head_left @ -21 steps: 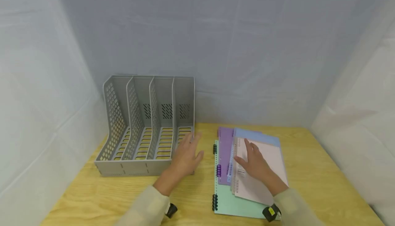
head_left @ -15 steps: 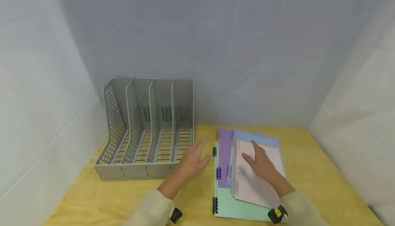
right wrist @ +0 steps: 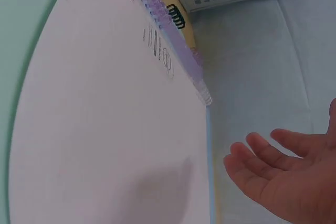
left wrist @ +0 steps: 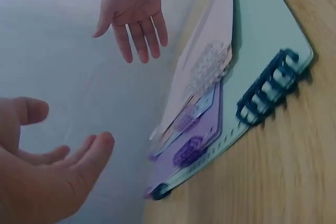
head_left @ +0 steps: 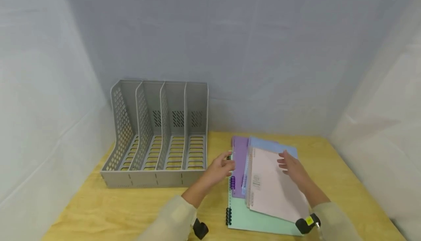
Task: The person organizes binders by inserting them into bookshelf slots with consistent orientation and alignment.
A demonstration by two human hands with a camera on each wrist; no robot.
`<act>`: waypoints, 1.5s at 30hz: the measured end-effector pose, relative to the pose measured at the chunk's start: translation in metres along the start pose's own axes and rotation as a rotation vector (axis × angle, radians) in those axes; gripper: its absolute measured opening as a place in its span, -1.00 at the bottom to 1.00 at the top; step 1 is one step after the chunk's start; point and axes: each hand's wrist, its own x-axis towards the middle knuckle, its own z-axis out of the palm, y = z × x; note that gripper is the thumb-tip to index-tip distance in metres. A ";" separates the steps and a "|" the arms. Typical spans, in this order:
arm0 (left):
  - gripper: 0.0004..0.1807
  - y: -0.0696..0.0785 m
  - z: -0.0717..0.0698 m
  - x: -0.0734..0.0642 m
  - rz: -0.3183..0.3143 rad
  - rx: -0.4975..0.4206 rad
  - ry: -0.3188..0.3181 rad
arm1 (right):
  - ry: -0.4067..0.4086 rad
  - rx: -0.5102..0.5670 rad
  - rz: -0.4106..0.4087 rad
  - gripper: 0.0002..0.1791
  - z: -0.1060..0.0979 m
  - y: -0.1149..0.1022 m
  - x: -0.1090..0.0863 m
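Note:
A stack of ring-bound notebooks lies on the table: a pale pink notebook (head_left: 269, 197) on top, then a blue notebook (head_left: 274, 145), a purple notebook (head_left: 239, 160) and a larger mint-green notebook (head_left: 256, 221) at the bottom. Just over the stack's ringed left edge is my left hand (head_left: 217, 171), empty, fingers loosely bent. My right hand (head_left: 295, 170) is held above the pink notebook's right side, fingers relaxed and holding nothing. In the left wrist view the right hand's palm (left wrist: 137, 6) faces the left hand (left wrist: 50, 177). Black rings (left wrist: 268, 85) bind the mint-green notebook.
Left of the notebooks stands a grey file rack (head_left: 143, 179) with several upright compartments and slotted floors. The wooden table (head_left: 95, 211) is bordered by white sheeting at the back (head_left: 263, 58) and both sides.
My left hand has moved right, from the rack's front corner to the notebooks' left edge. My right hand has shifted right across the pink notebook, its palm turning inward. The notebooks stay put.

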 end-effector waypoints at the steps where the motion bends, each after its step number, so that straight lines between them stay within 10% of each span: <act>1: -0.40 -0.002 0.004 0.002 -0.025 -0.042 0.007 | -0.005 0.015 0.005 -0.19 -0.001 0.003 -0.001; 8: -0.39 -0.017 0.031 0.020 -0.144 -0.259 0.034 | 0.005 0.061 0.060 -0.14 -0.006 0.017 -0.002; 23: -0.34 -0.024 0.044 0.035 -0.251 -0.307 -0.026 | 0.142 0.067 0.231 -0.04 -0.035 0.037 0.006; 45: -0.32 -0.031 0.051 0.047 -0.301 -0.329 -0.054 | 0.047 0.021 0.370 0.03 -0.050 0.050 0.006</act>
